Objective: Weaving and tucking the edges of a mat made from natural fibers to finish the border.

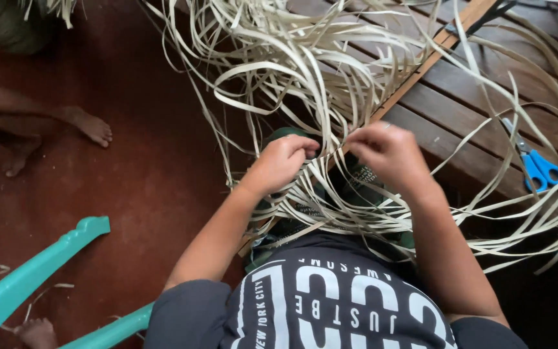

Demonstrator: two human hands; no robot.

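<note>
Pale leaf strips (330, 200) are lying in a loose tangle across the person's lap, and their long lines are running mostly from left to right there, then curving up toward the far side over the wooden table (460, 97). The left hand (283, 161) is clenching around a few strips, and the right hand (389, 150) is pinching the strips just beside it. The hands are near each other but apart. A thin wooden slat (421, 71) is lying slanted along the near left edge of the table, pointing to the far right. Blue scissors (537, 168) are resting on the table at the right, among the strips. On the left, the red floor (137, 168) is giving open room, with a turquoise chair (33, 278) near and another person's foot (88, 124) farther away.
</note>
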